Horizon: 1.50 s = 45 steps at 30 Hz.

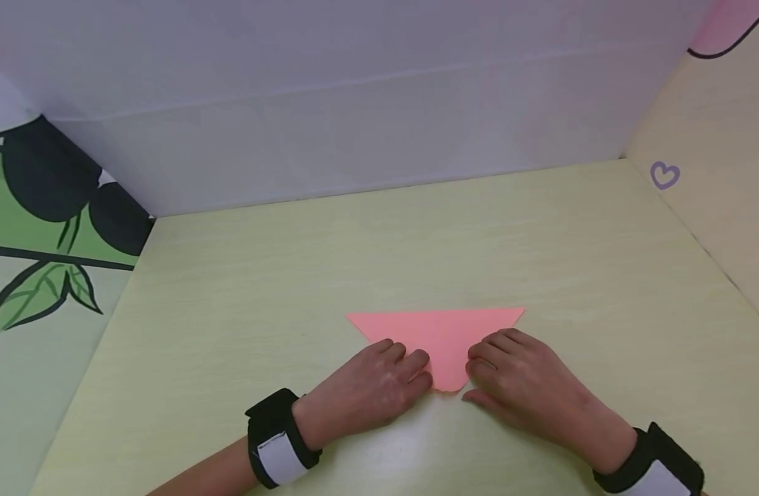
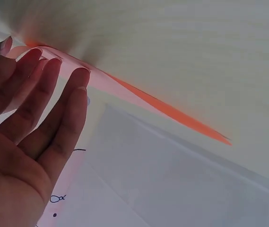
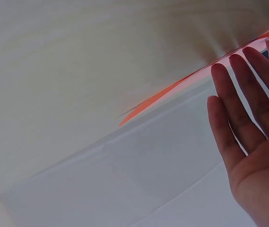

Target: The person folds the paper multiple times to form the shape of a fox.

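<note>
A pink sheet of paper (image 1: 444, 337), folded into a triangle, lies on the table with its long straight edge at the far side and its point towards the person. Its near tip curves up slightly between the hands. My left hand (image 1: 370, 386) rests on the paper's left slanting side, fingertips touching it. On the right slanting side lie the fingers of my right hand (image 1: 528, 386), its thumb apart from the others near the tip. Both wrist views show the fingers fairly straight against the paper; an orange strip (image 2: 186, 120) shows along its low edge in the left one.
The pale wooden table (image 1: 280, 275) is bounded by a whitish back panel (image 1: 379, 138), a left panel with painted green leaves (image 1: 38, 289) and a beige right panel with a purple heart (image 1: 664, 176). Black straps (image 1: 280, 437) circle both wrists.
</note>
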{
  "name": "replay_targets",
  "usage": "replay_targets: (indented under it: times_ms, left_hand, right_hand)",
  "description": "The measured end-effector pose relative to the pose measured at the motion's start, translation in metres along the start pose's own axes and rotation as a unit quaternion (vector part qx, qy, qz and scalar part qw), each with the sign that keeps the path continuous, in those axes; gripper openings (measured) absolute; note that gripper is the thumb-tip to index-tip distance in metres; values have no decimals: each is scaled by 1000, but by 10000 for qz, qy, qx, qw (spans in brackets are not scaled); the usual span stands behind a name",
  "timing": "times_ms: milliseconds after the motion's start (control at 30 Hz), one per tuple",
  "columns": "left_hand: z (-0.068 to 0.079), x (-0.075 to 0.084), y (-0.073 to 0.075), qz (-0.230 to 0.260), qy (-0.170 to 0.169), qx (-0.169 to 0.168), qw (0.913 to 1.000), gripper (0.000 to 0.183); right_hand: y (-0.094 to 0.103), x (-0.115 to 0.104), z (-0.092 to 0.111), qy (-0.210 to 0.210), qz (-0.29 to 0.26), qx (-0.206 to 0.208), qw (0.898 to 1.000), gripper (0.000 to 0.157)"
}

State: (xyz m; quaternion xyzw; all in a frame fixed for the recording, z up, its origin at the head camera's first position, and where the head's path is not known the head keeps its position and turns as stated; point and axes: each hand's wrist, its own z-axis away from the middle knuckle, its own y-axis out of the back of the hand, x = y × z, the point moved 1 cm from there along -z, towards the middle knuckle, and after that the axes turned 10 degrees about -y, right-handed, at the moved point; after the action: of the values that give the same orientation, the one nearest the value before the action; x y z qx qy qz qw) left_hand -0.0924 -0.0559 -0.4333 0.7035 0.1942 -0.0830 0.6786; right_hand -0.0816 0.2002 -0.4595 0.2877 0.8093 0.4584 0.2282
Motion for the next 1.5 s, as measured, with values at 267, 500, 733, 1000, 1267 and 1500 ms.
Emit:
replay_targets:
  times_ms: [267, 500, 733, 1000, 1267, 1500]
  left_hand:
    - [-6, -8, -4, 616, 439, 655, 9950, 19]
    - [-5, -20, -6, 1450, 678, 829, 9836, 14]
    - [-6, -29, -8, 2229, 996, 767, 9667, 22]
    - [-6, -37, -10, 2859, 1189, 897, 9466, 25]
    - [-11, -50, -15, 3650, 1569, 672, 9152, 25]
    - [-11, -59, -17, 4175, 1929, 494, 8866, 20]
  right_hand:
    - [-1, 1, -1, -102, -113, 51, 9999, 23]
    - [-1, 3, -2, -208, -165, -8, 9996, 19]
    - [-2, 7, -1, -265, -217, -67, 9994, 23]
    - [-2, 7, -2, -267, -281, 430, 9983, 36]
    - [0, 8, -2, -433, -311, 478, 9974, 48]
    - [2, 10, -3, -533, -421, 91, 9976, 42]
